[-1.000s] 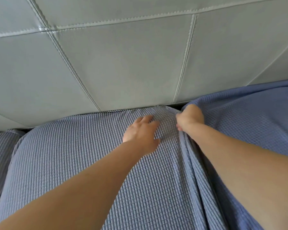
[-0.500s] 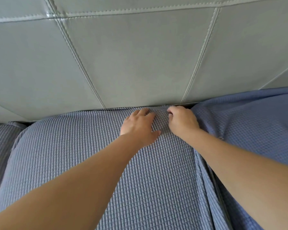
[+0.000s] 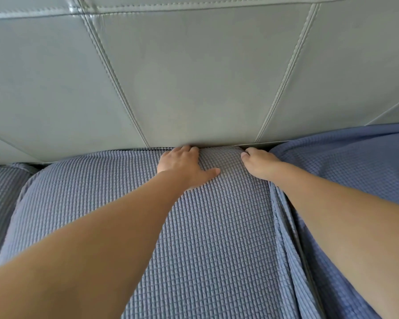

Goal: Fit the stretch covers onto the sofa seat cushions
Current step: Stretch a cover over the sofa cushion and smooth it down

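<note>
A person's two bare forearms reach forward over a sofa, seen from a camera worn on the head and looking down.

The landmark is the grey leather sofa backrest (image 3: 194,77), a smooth upright panel crossed by stitched seams, filling the upper half of the view.

Directly below the backrest lies the middle seat cushion, wrapped in a blue-grey waffle-textured stretch cover (image 3: 205,238). The cover looks taut and smooth across the cushion top, and its rear edge meets the foot of the backrest.

The left hand (image 3: 184,165) lies flat on this cover right at the foot of the backrest. Its fingers are straight and pressed into the crease where cushion and backrest meet, fingertips partly hidden there, thumb spread out to the right.

The right hand (image 3: 259,163) sits just right of the left one, apart from it, at the cushion's rear right corner under the backrest. Its fingers are curled down into the fabric at the crease; whether they pinch the cover or only push it cannot be told.

Further right along the backrest, a second blue-grey waffle fabric cover (image 3: 355,162) lies loose and rumpled, with folds running down beside the right forearm.

At the far left under the backrest, the edge of another covered blue-grey seat cushion (image 3: 2,192) shows.
</note>
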`<move>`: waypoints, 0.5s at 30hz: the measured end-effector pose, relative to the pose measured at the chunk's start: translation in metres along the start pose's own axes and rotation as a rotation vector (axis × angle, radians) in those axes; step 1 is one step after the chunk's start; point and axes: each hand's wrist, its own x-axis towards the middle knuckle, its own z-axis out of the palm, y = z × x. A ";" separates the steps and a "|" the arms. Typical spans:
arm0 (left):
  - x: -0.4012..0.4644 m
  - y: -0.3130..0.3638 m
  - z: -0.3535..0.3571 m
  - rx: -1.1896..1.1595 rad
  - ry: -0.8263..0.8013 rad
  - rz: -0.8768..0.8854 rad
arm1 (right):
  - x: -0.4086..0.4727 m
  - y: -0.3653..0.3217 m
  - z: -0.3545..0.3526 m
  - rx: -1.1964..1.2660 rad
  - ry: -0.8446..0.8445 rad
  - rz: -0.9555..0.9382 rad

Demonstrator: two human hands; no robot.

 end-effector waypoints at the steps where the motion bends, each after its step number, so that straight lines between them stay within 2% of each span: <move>1: 0.000 0.001 0.000 -0.003 -0.005 -0.012 | 0.000 0.000 0.000 -0.004 0.012 -0.005; 8: -0.001 0.003 -0.013 0.013 -0.004 -0.040 | -0.019 0.009 0.003 0.064 0.124 -0.104; 12: 0.001 0.003 -0.006 0.065 -0.045 -0.005 | -0.013 0.014 0.000 0.015 0.023 -0.123; 15: 0.002 -0.001 0.006 0.049 -0.027 0.030 | -0.005 0.014 -0.007 -0.027 0.105 -0.094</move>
